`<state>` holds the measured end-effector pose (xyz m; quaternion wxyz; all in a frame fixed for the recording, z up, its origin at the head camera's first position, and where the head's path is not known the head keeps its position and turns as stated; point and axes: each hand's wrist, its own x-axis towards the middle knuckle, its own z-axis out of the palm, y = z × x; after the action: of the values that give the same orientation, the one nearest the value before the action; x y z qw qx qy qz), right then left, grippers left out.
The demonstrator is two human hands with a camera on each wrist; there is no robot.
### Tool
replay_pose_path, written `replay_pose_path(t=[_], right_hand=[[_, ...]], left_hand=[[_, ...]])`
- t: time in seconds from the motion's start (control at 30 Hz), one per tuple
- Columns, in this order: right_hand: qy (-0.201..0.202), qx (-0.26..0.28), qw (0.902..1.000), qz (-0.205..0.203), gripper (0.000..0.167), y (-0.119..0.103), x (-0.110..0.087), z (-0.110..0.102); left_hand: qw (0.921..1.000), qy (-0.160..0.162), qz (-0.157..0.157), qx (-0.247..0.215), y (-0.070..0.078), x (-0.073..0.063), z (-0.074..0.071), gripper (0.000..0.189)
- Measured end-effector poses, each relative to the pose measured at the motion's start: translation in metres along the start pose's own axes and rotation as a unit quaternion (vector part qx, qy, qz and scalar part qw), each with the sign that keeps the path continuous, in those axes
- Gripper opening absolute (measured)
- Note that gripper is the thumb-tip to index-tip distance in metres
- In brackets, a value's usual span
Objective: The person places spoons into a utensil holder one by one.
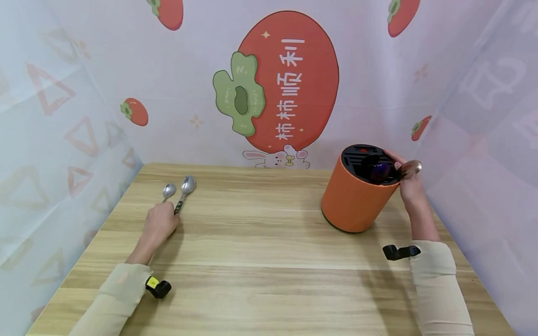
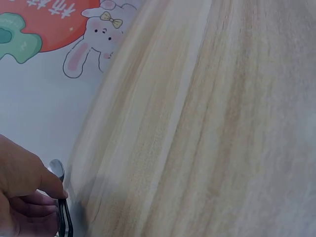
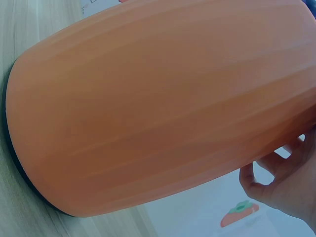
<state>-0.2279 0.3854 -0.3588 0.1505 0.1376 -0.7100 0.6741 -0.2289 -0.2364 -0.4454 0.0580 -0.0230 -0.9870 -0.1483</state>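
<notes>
At the left of the table, my left hand [image 1: 161, 220] pinches the dark patterned handle of a larger metal spoon [image 1: 187, 185]. The wrist view shows thumb and fingers on that black handle [image 2: 63, 217]. A smaller silver spoon [image 1: 169, 190] lies just beside it, its handle partly hidden by the hand. On the right, an orange cylindrical utensil holder [image 1: 357, 198] with a slotted black top stands on the table. My right hand [image 1: 413, 189] grips its far right side near the rim, fingers curved against the wall. A coppery spoon [image 1: 411, 169] sticks out over that hand, and a dark, purplish spoon [image 1: 380, 171] shows at the top.
The wooden table [image 1: 260, 242] spreads between the two hands. Behind it hangs a pale cloth backdrop [image 1: 189, 79] with persimmon drawings, and cloth walls rise at both sides. Each sleeve carries a small black wrist camera [image 1: 159, 288].
</notes>
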Motion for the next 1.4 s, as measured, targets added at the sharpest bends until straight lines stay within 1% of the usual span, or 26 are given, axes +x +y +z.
replay_pose_path(t=[0.13, 0.23, 0.3, 0.37, 0.47, 0.53, 0.77, 1.03, 1.17, 1.4], right_hand=[[0.004, 0.0, 1.0, -0.002, 0.043, 0.0, 0.0, 0.0], [0.003, -0.015, 0.9999, 0.006, 0.044, 0.0, 0.0, 0.0], [0.001, -0.023, 0.9997, 0.011, 0.045, -0.001, -0.001, 0.0], [-0.001, -0.025, 0.9996, 0.012, 0.046, -0.001, -0.001, -0.001], [0.001, -0.015, 0.9999, 0.007, 0.045, 0.0, -0.002, -0.001], [0.002, -0.008, 1.0, 0.004, 0.044, 0.0, -0.003, -0.001], [0.002, 0.005, 1.0, -0.003, 0.043, 0.001, -0.004, -0.001], [0.0, -0.004, 1.0, 0.001, 0.044, 0.001, -0.003, 0.0], [0.0, 0.006, 1.0, 0.001, 0.044, 0.001, -0.002, 0.0], [0.003, -0.011, 0.9999, 0.004, 0.043, -0.001, -0.001, 0.001]], left_hand=[[0.9998, 0.014, 0.003, -0.011, 0.003, -0.002, -0.001, 0.033], [0.9993, 0.028, 0.01, -0.023, 0.006, -0.004, -0.002, 0.037], [0.9986, 0.036, 0.014, -0.035, 0.009, -0.006, -0.003, 0.036], [0.9975, 0.049, 0.018, -0.047, 0.013, -0.007, -0.004, 0.03], [0.995, 0.07, 0.026, -0.066, 0.021, -0.009, -0.006, 0.017], [0.9928, 0.085, 0.03, -0.078, 0.026, -0.011, -0.008, 0.014], [0.9851, 0.112, 0.04, -0.124, 0.047, -0.017, -0.014, 0.015], [0.9744, 0.147, 0.064, -0.157, 0.07, -0.022, -0.012, 0.015], [0.9697, 0.149, 0.072, -0.179, 0.082, -0.024, -0.011, 0.014], [0.9607, 0.146, 0.083, -0.221, 0.104, -0.028, -0.011, 0.013]])
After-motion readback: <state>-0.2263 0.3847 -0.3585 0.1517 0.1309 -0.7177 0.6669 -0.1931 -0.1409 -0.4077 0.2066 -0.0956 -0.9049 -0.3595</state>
